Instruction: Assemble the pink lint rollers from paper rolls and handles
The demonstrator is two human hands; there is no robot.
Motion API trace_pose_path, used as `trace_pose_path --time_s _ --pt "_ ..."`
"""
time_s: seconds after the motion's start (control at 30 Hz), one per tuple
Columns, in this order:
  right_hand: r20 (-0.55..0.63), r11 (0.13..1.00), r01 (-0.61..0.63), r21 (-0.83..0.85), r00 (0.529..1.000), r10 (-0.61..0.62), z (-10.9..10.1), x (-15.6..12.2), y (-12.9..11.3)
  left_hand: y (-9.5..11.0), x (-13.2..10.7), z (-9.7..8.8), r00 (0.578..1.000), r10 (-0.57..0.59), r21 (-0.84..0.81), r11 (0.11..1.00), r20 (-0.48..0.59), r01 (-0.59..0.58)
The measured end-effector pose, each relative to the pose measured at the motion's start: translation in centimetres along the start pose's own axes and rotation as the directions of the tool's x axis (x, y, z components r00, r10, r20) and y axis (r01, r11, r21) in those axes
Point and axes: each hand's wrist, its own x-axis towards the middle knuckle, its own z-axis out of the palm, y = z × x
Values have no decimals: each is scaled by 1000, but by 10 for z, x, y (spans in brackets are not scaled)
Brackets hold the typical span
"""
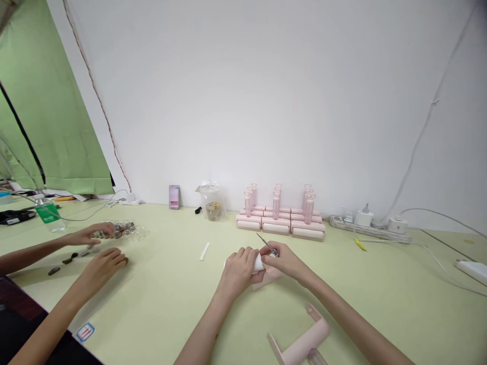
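My left hand [240, 268] is wrapped around a white sticky roll [258, 263], whose right end shows past the fingers. At that end, my right hand [283, 259] grips what look like slim metal scissors [268, 245], their point directed up and left. Under the hands lies a pale pink cover [267, 279], partly hidden. Closer to me rests a pink lint roller handle [306, 342], cut off by the bottom edge of the view. A white strip [204, 251] lies flat on the table to the left of my hands.
Several pink lint rollers [276, 225] stand in rows by the wall. A bagged tape roll [213, 207] sits left of them, a power strip [371, 229] right. At left, a co-worker's hands [101, 266] are near small glassy items [129, 230]; a bottle [49, 215] stands behind.
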Motion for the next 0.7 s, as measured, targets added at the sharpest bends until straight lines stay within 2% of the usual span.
trace_pose_path --time_s 0.2,0.33,0.53,0.7 --pt "-14 998 -42 -39 999 41 3 3 13 3 -1 1 998 52 -6 999 37 -52" --pt "-51 995 -83 -54 995 81 4 5 20 3 -1 2 998 39 -15 999 49 -39" --pt "-119 989 -118 -94 987 107 2 12 24 -8 0 -1 995 -94 -27 995 42 95" --pt "-119 958 -153 -240 985 128 8 19 29 -14 0 -4 980 -196 -48 979 45 198"
